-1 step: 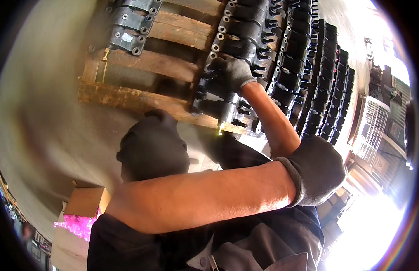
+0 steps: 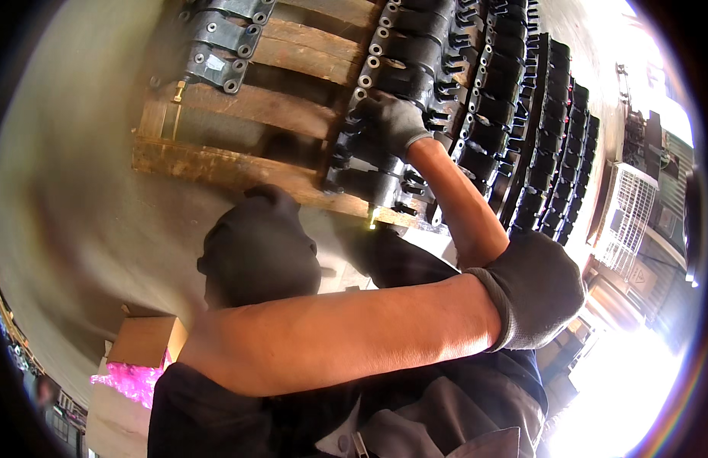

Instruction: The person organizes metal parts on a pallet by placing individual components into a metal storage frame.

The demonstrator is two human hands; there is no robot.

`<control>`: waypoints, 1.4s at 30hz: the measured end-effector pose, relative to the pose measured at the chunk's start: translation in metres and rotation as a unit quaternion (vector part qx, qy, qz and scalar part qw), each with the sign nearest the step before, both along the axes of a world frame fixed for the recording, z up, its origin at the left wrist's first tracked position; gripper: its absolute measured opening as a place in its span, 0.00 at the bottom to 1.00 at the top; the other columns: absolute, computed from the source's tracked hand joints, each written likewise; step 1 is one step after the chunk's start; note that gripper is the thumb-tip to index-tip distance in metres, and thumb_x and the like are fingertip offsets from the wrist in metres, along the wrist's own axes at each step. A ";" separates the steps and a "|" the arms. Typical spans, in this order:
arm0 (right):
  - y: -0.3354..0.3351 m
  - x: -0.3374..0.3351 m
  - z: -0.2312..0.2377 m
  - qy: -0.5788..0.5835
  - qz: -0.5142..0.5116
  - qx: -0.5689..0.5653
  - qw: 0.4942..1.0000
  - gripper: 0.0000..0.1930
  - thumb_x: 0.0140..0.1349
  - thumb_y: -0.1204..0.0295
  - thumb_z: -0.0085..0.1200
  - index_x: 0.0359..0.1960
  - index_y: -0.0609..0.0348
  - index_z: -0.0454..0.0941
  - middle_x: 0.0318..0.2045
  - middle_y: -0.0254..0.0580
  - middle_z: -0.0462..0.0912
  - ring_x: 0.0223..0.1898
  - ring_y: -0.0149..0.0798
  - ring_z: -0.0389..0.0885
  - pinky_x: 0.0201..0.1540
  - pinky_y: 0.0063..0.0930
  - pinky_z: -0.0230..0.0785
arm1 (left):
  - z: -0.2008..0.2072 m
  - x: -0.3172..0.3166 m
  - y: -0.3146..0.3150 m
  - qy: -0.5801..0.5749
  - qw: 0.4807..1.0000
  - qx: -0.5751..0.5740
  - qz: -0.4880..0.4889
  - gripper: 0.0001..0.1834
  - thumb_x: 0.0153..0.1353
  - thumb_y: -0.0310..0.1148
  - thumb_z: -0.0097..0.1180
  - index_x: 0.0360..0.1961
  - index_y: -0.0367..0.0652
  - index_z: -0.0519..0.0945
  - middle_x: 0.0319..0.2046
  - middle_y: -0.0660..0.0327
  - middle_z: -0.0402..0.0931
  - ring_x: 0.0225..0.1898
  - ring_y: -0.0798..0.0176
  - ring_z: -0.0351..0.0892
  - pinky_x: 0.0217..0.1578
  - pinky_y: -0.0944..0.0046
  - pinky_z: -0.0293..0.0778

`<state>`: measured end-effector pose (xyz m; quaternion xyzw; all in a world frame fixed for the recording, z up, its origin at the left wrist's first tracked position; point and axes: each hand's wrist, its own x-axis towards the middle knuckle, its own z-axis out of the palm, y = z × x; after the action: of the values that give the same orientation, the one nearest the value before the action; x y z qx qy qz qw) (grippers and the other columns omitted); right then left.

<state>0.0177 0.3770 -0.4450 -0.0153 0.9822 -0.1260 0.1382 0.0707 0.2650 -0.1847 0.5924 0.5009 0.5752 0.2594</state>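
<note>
My right hand [image 2: 400, 124], in a grey glove with a dark palm side, rests on a long black metal casting [image 2: 392, 175] with a row of bolt holes and short studs along its edges. Its fingers blend into the black metal, so I cannot tell how far they are curled. In front of it my left forearm crosses from the lower left. My left hand [image 2: 541, 290], in a dark glove, bends over beside my right elbow with its back up and its fingers hidden. A yellow-tipped fitting [image 2: 372, 221] sticks out of the casting's near end.
Several more black castings [image 2: 499, 99] stand in rows to the right. A wooden pallet [image 2: 232, 164] lies under them, with another casting [image 2: 216, 53] and a brass fitting [image 2: 178, 93] at its left. A cardboard box [image 2: 144, 342] with pink wrap [image 2: 132, 382] sits lower left; a white wire rack [image 2: 627, 214] stands right.
</note>
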 end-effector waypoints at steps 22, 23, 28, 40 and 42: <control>-0.026 -0.029 -0.007 -0.094 0.087 0.070 0.989 0.15 0.61 0.73 0.55 0.49 0.49 0.85 0.44 0.49 0.88 0.47 0.50 0.88 0.48 0.43 0.80 | 0.010 -0.017 -0.015 -0.010 0.999 -0.007 0.047 0.07 0.54 0.34 0.63 0.31 0.44 0.83 0.24 0.57 0.82 0.27 0.54 0.85 0.29 0.51 0.77; -0.029 -0.030 0.005 -0.103 0.057 0.060 0.991 0.15 0.61 0.73 0.55 0.48 0.49 0.85 0.44 0.48 0.88 0.47 0.51 0.88 0.47 0.43 0.81 | 0.008 -0.014 -0.013 -0.009 0.997 0.009 0.070 0.05 0.54 0.34 0.61 0.31 0.46 0.83 0.24 0.59 0.83 0.27 0.56 0.86 0.28 0.52 0.77; -0.002 0.003 0.000 -0.123 -0.008 0.027 0.992 0.15 0.59 0.68 0.56 0.47 0.53 0.84 0.43 0.52 0.87 0.45 0.51 0.88 0.46 0.44 0.80 | 0.005 -0.013 -0.003 0.002 1.000 0.023 0.012 0.09 0.55 0.37 0.64 0.34 0.44 0.82 0.26 0.57 0.81 0.28 0.52 0.84 0.33 0.52 0.79; -0.001 0.001 -0.025 -0.098 -0.020 0.019 0.995 0.13 0.62 0.70 0.56 0.49 0.50 0.82 0.44 0.51 0.86 0.45 0.54 0.87 0.47 0.45 0.80 | 0.008 -0.009 -0.001 -0.014 0.998 0.066 0.016 0.10 0.63 0.35 0.64 0.37 0.38 0.83 0.25 0.55 0.80 0.23 0.51 0.81 0.25 0.53 0.75; -0.015 -0.011 -0.015 -0.075 -0.010 -0.015 0.997 0.17 0.59 0.70 0.60 0.52 0.49 0.81 0.45 0.51 0.85 0.46 0.54 0.87 0.48 0.45 0.80 | 0.007 -0.014 -0.005 0.005 0.999 0.044 0.028 0.10 0.63 0.35 0.64 0.37 0.38 0.83 0.25 0.55 0.80 0.23 0.51 0.81 0.25 0.53 0.75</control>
<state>0.0070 0.3615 -0.4599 0.0018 0.9672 -0.1427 0.2101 0.0563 0.2598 -0.1782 0.5916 0.4927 0.6012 0.2141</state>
